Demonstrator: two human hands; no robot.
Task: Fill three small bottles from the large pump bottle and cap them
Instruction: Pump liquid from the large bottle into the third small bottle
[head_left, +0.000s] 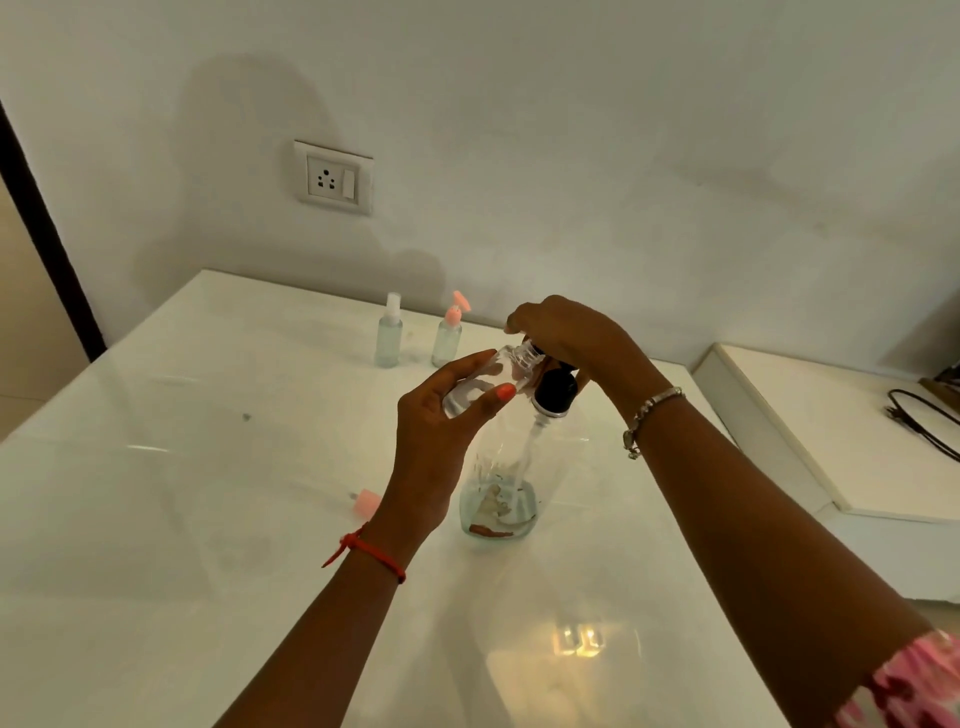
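The large clear pump bottle (506, 483) stands mid-table with a little liquid at its bottom and a black pump head (555, 391). My right hand (566, 338) rests on top of that pump, fingers curved over it. My left hand (441, 441) grips a small clear bottle (485, 382), tilted, its open threaded neck right at the pump's spout. Two more small bottles stand at the back: one with a clear spray cap (389, 332) and one with a pink pump cap (451, 332). A loose pink cap (366, 503) lies on the table left of my left wrist.
The white glossy table (182, 493) meets the wall at the back, where a socket plate (333, 177) is mounted. A raised white ledge (831, 441) with a black cable (919, 423) sits at the right.
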